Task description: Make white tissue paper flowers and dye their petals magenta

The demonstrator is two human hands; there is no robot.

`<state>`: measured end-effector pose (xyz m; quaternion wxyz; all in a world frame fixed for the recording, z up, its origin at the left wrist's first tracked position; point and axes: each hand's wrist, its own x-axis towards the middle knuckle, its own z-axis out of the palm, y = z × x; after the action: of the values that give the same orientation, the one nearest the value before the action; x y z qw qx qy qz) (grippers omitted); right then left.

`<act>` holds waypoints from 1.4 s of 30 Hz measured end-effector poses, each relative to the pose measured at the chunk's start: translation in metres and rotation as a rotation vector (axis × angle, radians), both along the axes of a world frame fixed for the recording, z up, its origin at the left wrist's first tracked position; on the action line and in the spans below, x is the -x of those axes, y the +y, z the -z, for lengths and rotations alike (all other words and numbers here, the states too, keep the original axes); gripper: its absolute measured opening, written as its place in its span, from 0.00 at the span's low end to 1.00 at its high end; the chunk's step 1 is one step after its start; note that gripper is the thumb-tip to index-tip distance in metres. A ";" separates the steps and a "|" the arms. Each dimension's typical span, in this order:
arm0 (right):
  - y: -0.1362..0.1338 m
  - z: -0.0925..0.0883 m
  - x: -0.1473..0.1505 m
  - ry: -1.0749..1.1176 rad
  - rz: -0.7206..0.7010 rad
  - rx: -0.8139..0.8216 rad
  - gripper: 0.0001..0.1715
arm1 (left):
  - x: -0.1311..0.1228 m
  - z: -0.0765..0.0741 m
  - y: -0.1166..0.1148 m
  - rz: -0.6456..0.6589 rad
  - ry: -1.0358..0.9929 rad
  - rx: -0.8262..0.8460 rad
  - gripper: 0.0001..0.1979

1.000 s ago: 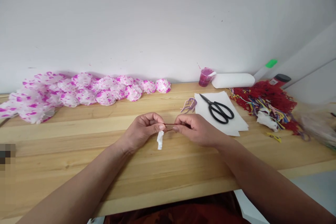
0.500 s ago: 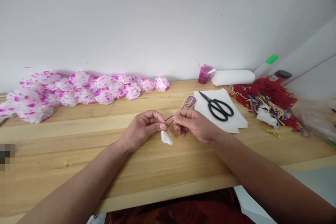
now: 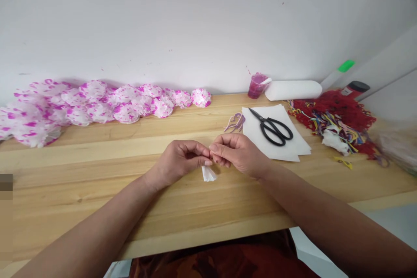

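Observation:
A small pleated piece of white paper (image 3: 209, 174) hangs below the fingertips of my left hand (image 3: 180, 158), which pinches its gathered top. My right hand (image 3: 236, 152) is closed at the fingertips and meets the left one just above the paper. Only a trace of the dark red string shows between the fingers; the rest is hidden. To the right of my right hand, black-handled scissors (image 3: 275, 130) lie on white paper sheets (image 3: 295, 150). Purple and pink strings (image 3: 236, 121) rest beside the sheets.
White and magenta paper pompoms (image 3: 127, 106) line the wall at left. A cup of purple liquid (image 3: 257, 87), a white roll (image 3: 293, 90), a red jar (image 3: 355, 90) and a heap of red and coloured strings (image 3: 339, 115) stand or lie at back right.
My hands have come together, and the red string stretched between them has nearly gone from sight. The white paper now hangs fanned out and straighter. The view has shifted slightly.

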<state>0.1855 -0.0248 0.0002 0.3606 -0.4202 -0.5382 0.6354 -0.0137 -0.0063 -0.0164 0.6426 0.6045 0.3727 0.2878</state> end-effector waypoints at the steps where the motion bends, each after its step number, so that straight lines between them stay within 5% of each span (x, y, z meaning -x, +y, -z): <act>1: -0.001 0.000 0.001 0.007 -0.002 -0.009 0.21 | 0.000 0.000 -0.001 -0.001 -0.004 -0.009 0.11; 16: -0.006 0.006 0.002 -0.267 0.021 -0.168 0.12 | 0.002 0.002 0.005 -0.101 -0.070 -0.065 0.10; 28: -0.007 -0.002 -0.005 -0.428 0.035 -0.313 0.07 | 0.003 0.003 0.005 0.002 -0.019 -0.021 0.11; 36: -0.010 -0.005 -0.002 -0.522 -0.043 -0.778 0.04 | 0.005 -0.002 0.007 -0.028 -0.060 0.135 0.11; 42: -0.011 -0.006 -0.001 -0.522 -0.097 -0.833 0.05 | 0.005 -0.003 0.007 -0.050 -0.064 0.126 0.09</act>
<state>0.1861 -0.0353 0.0058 0.3213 -0.3599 -0.8377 0.2559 -0.0190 0.0005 -0.0132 0.6836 0.5437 0.3844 0.2987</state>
